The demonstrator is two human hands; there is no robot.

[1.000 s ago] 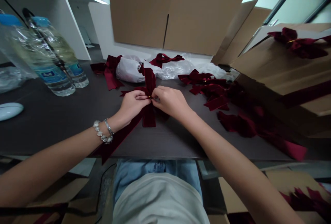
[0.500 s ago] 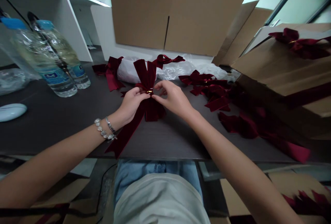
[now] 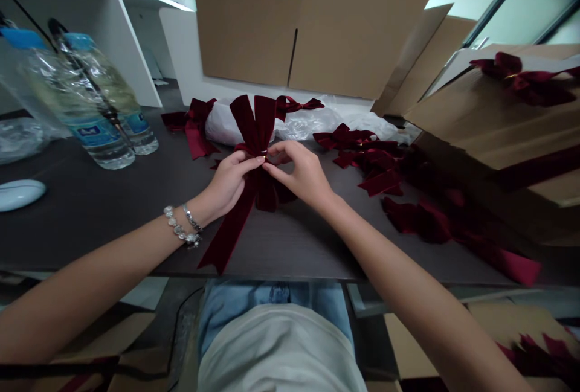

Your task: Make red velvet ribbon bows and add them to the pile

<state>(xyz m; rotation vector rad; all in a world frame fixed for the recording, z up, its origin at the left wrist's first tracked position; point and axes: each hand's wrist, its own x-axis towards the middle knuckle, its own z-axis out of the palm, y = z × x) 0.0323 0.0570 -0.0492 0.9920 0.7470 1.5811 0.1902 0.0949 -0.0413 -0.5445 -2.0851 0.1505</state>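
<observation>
A dark red velvet bow (image 3: pixel 256 120) is held just above the dark table, its loops and tails fanned up and down from a pinched middle. From the left, my left hand (image 3: pixel 230 182) grips that middle between thumb and fingers. My right hand (image 3: pixel 302 170) meets it from the other side, thumb and fingertips closed at the same spot. A small gold tie (image 3: pixel 264 154) shows between the fingertips, partly covered. One long tail (image 3: pixel 226 238) hangs down toward the table's front edge.
More red bows (image 3: pixel 380 162) lie on the right, others at the back near clear plastic bags (image 3: pixel 308 123). Two large water bottles (image 3: pixel 102 114) and a white mouse (image 3: pixel 20 194) are at left. A cardboard box (image 3: pixel 507 120) stands right, with a cardboard panel (image 3: pixel 308 17) behind.
Both hands stay on the bow's middle. The bow has turned slightly, its long tail swinging a little to the right, and my left thumb now covers more of the gold tie.
</observation>
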